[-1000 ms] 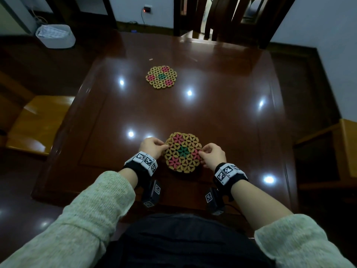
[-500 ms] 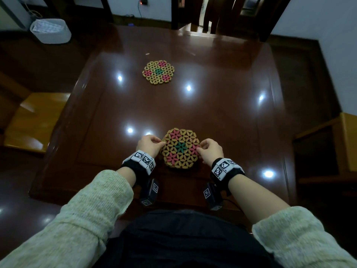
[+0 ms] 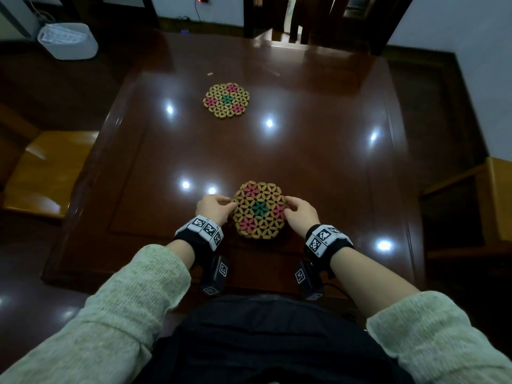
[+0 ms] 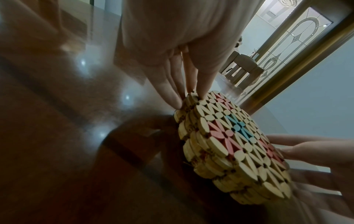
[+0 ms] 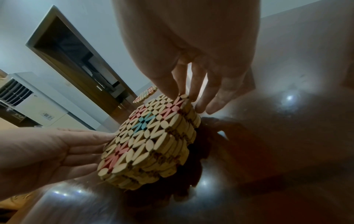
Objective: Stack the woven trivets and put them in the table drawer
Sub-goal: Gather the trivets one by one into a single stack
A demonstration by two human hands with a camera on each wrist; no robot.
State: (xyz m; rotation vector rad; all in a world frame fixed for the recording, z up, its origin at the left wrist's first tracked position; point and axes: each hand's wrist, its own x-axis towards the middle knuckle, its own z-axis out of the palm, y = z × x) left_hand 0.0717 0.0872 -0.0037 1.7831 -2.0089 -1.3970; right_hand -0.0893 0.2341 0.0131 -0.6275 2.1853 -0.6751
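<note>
A stack of woven trivets (image 3: pixel 259 210) with pink and teal flower patterns sits near the front edge of the dark wooden table (image 3: pixel 318 162). My left hand (image 3: pixel 219 209) holds its left edge, thumb on the top rim and fingers (image 4: pixel 172 97) against the side. On the opposite edge my right hand (image 3: pixel 297 213) does the same, thumb on top and fingers (image 5: pixel 210 106) down beside the stack (image 5: pixel 149 136). One more trivet (image 3: pixel 226 100) lies alone farther back on the table. No drawer shows in any view.
A white basket (image 3: pixel 68 40) stands on the floor at the back left. Light wooden seats flank the table at the left (image 3: pixel 41 173) and right (image 3: pixel 484 206). A dark chair (image 3: pixel 304 18) is at the far side.
Both hands stay on the stack, which keeps its place on the table. The head view has tilted slightly, so everything sits a little higher in the frame.
</note>
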